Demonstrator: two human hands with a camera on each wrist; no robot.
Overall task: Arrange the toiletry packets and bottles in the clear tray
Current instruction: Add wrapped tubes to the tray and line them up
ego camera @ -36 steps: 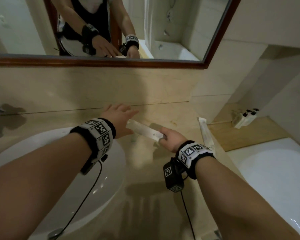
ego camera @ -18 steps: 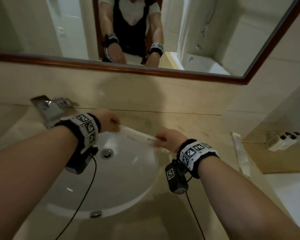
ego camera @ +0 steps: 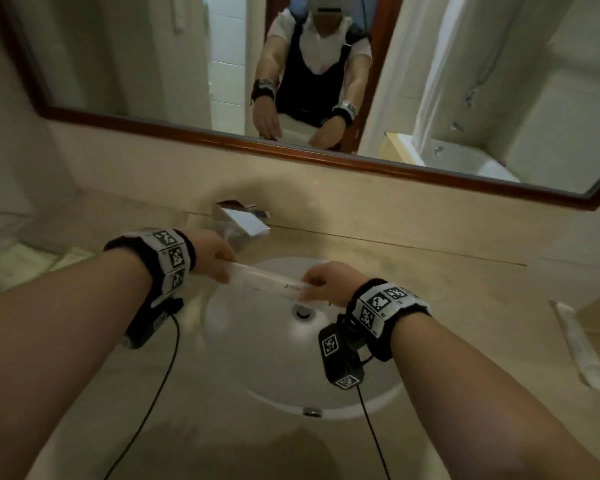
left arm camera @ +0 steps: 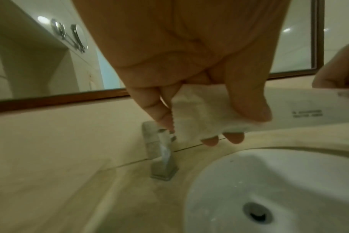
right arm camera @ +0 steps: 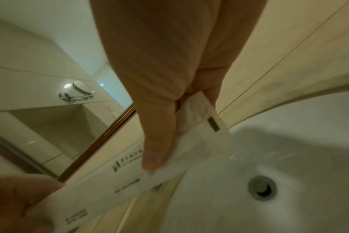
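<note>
Left hand [ego camera: 212,255] pinches one end of long white packet [ego camera: 269,283], right hand [ego camera: 329,283] pinches other end, above sink [ego camera: 278,368]. Second packet [ego camera: 579,348] near tabletop's right edge.

Beige counter [ego camera: 465,271], white sink [ego camera: 257,341] (chrome tap [ego camera: 241,225]), wood-framed mirror [ego camera: 153,64].

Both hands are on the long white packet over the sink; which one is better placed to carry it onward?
Hard to call: left hand and right hand each pinch one end of the packet, and no tray shows.
</note>
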